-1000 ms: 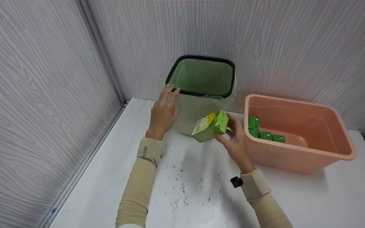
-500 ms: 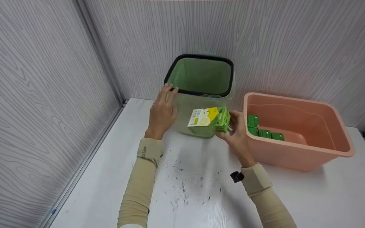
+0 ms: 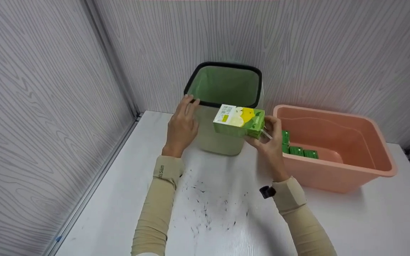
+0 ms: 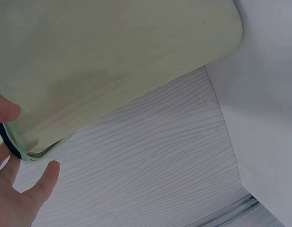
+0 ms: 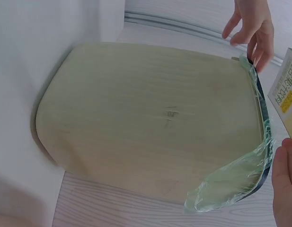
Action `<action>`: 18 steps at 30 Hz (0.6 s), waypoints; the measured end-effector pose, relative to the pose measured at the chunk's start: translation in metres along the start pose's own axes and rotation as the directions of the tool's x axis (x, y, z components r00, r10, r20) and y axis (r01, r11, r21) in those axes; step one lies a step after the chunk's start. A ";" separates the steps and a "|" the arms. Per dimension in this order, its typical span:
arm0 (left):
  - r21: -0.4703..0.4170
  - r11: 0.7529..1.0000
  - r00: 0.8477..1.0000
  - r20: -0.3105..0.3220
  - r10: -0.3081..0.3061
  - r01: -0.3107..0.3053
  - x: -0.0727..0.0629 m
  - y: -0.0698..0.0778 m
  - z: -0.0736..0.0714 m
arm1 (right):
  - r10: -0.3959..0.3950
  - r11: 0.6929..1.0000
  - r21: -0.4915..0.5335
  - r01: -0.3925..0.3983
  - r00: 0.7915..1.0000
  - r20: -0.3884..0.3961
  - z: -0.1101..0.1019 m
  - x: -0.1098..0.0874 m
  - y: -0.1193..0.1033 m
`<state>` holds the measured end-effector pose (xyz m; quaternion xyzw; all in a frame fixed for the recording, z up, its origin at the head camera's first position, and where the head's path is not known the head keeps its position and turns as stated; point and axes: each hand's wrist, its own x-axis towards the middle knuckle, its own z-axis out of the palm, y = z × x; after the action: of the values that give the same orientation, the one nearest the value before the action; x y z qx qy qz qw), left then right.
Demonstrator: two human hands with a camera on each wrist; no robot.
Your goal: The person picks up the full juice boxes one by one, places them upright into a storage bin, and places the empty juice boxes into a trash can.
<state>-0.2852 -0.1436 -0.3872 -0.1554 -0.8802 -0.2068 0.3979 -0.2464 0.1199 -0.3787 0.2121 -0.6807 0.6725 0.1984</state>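
My left hand (image 3: 182,129) is at the front left corner of a pale green trash bin (image 3: 222,145), its fingertips resting at the black rim (image 3: 195,102). The right wrist view shows its fingers (image 5: 263,62) overlapping the rim's end. With my right hand (image 3: 271,142) I hold a green and yellow juice box (image 3: 240,119), thumb and fingers at its end. A clear straw (image 3: 267,134) sticks out of that end. The box lies tilted on its side, in front of the bin near the rim. A green plastic liner (image 5: 231,179) hangs over the bin's edge.
On the right stands a pink plastic tub (image 3: 336,174) with several small green boxes (image 3: 303,152) in its left part. Dark specks (image 3: 205,213) are scattered on the white table (image 3: 112,206). Wood-grain walls rise behind and left.
My right hand has lifted the juice box up toward the bin's rim and turned it, so its printed face now shows upward. The left hand has stayed at the rim.
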 end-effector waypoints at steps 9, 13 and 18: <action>-0.016 1.000 1.000 -0.003 0.012 -0.012 0.001 0.002 0.003 | -0.064 0.998 -0.010 0.064 0.992 -0.112 -0.006 0.023 -0.001; -0.021 0.999 1.000 -0.007 0.027 -0.027 0.001 0.001 0.004 | -0.053 0.998 -0.046 0.046 0.986 -0.160 -0.005 0.030 0.000; -0.032 0.999 0.999 0.005 0.042 -0.042 0.002 0.002 0.006 | -0.013 0.995 -0.104 -0.007 0.981 -0.194 -0.004 0.036 0.000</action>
<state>-0.2891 -0.1385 -0.3881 -0.1808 -0.8745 -0.2120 0.3970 -0.2769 0.1228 -0.3585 0.1360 -0.6918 0.6534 0.2758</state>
